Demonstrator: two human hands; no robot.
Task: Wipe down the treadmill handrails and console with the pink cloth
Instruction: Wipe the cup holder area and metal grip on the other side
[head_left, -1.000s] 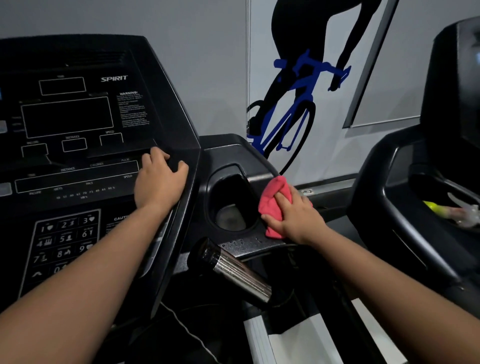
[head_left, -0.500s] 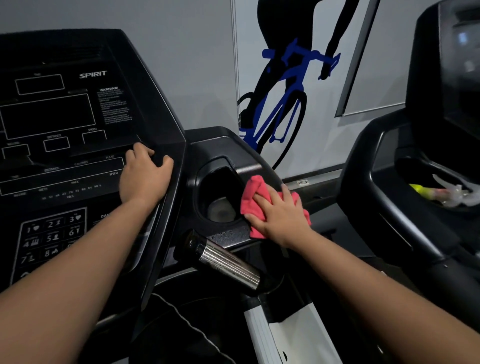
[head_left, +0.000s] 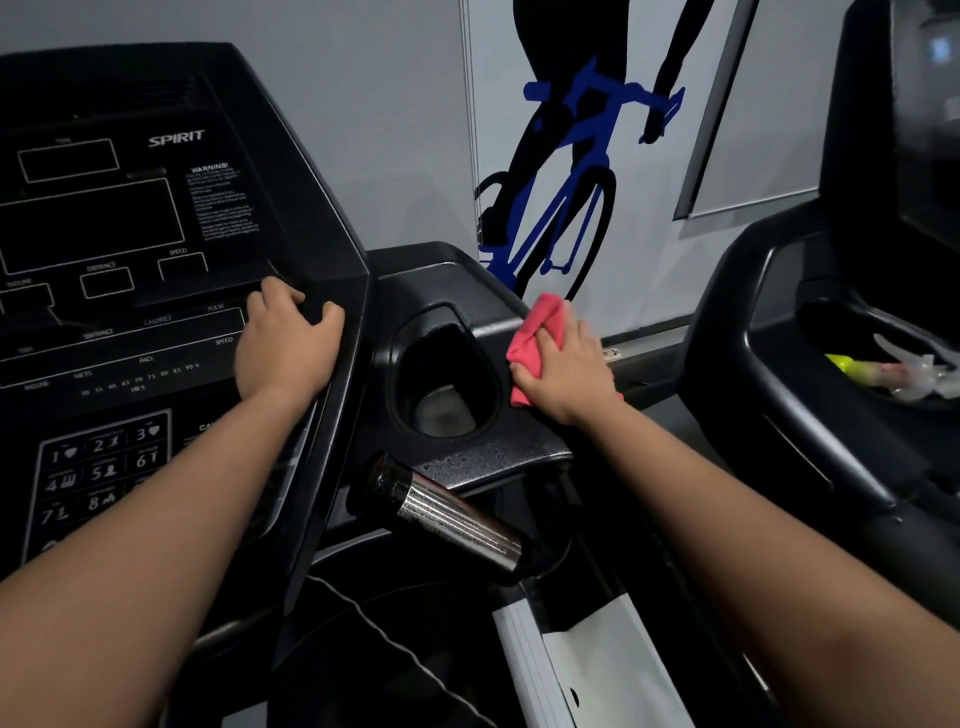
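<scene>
The pink cloth (head_left: 535, 332) is pressed onto the right edge of the tray (head_left: 457, 275), just beside the cup holder (head_left: 447, 374). The right hand (head_left: 566, 374) is laid over it, fingers nearly straight. The console (head_left: 156, 234) is gripped at its right edge by the left hand (head_left: 285, 353), fingers curled. A metal handgrip (head_left: 457, 525) is seen below the tray. A spray bottle (head_left: 898, 369) is lodged in the neighbouring treadmill (head_left: 779, 364).
</scene>
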